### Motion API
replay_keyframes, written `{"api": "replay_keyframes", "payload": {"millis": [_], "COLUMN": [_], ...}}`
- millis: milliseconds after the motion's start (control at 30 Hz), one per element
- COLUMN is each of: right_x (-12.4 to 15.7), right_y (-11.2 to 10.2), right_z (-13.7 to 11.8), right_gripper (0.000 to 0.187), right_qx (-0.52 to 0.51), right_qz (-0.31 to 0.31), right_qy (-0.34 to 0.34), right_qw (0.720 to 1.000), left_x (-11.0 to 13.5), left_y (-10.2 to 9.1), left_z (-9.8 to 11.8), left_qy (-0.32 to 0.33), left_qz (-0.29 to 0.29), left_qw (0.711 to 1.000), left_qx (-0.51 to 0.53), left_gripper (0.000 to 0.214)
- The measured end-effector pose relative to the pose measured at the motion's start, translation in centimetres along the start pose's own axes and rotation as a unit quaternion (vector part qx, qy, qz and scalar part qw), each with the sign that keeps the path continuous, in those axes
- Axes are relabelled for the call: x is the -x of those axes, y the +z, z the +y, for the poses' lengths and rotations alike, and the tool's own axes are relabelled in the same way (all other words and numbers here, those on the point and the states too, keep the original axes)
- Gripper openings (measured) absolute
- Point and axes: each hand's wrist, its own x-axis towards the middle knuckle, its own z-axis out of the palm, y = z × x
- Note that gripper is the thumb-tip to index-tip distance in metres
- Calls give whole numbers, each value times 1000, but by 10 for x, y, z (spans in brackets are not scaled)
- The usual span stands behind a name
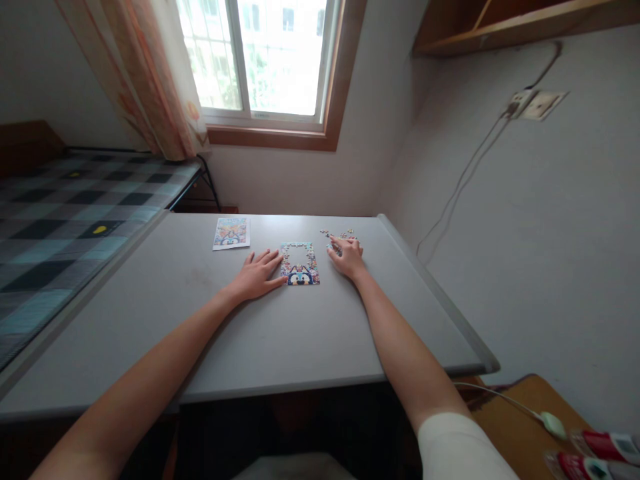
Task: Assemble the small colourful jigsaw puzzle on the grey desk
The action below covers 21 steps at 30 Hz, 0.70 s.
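Observation:
A small, partly assembled jigsaw puzzle lies on the grey table; its border and bottom rows are joined and its middle is bare. My left hand rests flat on the table with fingers stretched out, fingertips touching the puzzle's left edge. My right hand sits just right of the puzzle, fingers curled down onto the loose puzzle pieces scattered there. Whether it holds a piece is hidden.
A printed reference picture lies on the table left of the puzzle. A bed with a checked cover stands at the left. A window and curtain are behind. A wall with a socket and cable runs along the right.

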Motion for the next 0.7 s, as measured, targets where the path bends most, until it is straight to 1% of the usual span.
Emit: {"api": "replay_keyframes", "payload": {"millis": [100,367,500,700], "right_x": [2,-1,-1,-1], "right_y": [0,-2,-1,0], "right_z": [-2,-1,-1,1], "right_gripper": [48,49,47,42], "right_qx": [8,-21,-24,-28], "right_qz": [-16,-5,1,-8], "right_qy": [-4,27,29,35], "right_qw": [1000,999,999,999], "left_x": [0,1,0,1], "left_y": [-1,0,0,-1], "left_z": [1,0,-1,1], "left_qy": [-2,-1,0,-2], "left_qz": [-1,-1,3,-2], "left_qw": [1000,1000,1000,1000], "left_qx": [1,3,5,4], "left_gripper": [71,72,72,72]}}
